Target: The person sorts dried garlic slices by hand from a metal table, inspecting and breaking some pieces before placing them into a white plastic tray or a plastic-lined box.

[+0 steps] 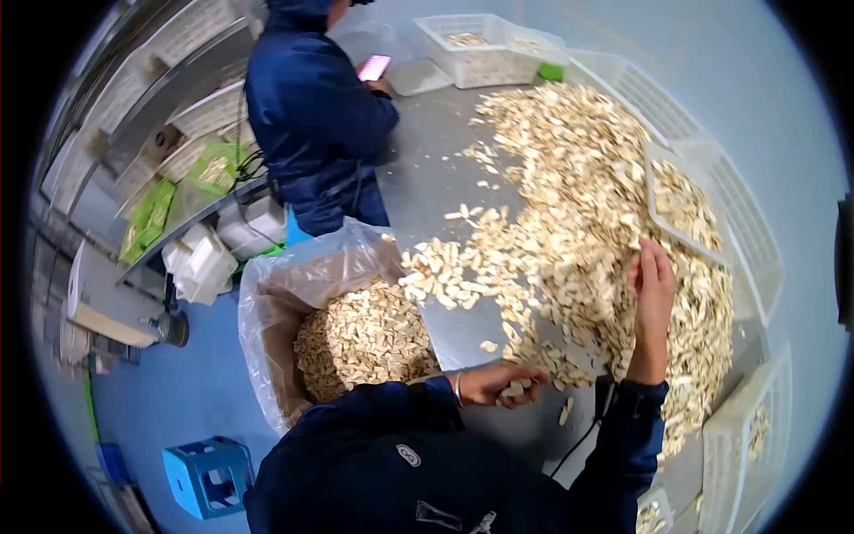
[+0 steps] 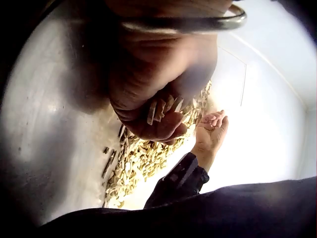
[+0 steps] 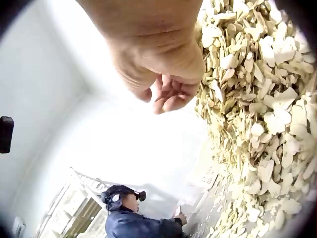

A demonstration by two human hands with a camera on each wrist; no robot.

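Note:
A big heap of pale sliced pieces (image 1: 578,205) covers the steel table (image 1: 427,178). My left hand (image 1: 511,387) is at the table's near edge, its fingers curled round a handful of slices (image 2: 161,110); a metal bangle (image 2: 198,22) circles that wrist. My right hand (image 1: 652,285) stands on edge against the heap's right side, just below a white basket (image 1: 680,209). In the right wrist view its fingers (image 3: 171,96) are loosely bent beside the slices (image 3: 257,109), with nothing seen between them. The left wrist view shows the right hand (image 2: 212,130) beyond the left.
A bag-lined cardboard box (image 1: 294,276) full of slices (image 1: 365,338) stands below the table's left edge. Another person in blue (image 1: 311,116) holds a phone (image 1: 374,67) at the far left. White baskets (image 1: 489,49) (image 1: 747,436) line the table. A blue stool (image 1: 209,476) is on the floor.

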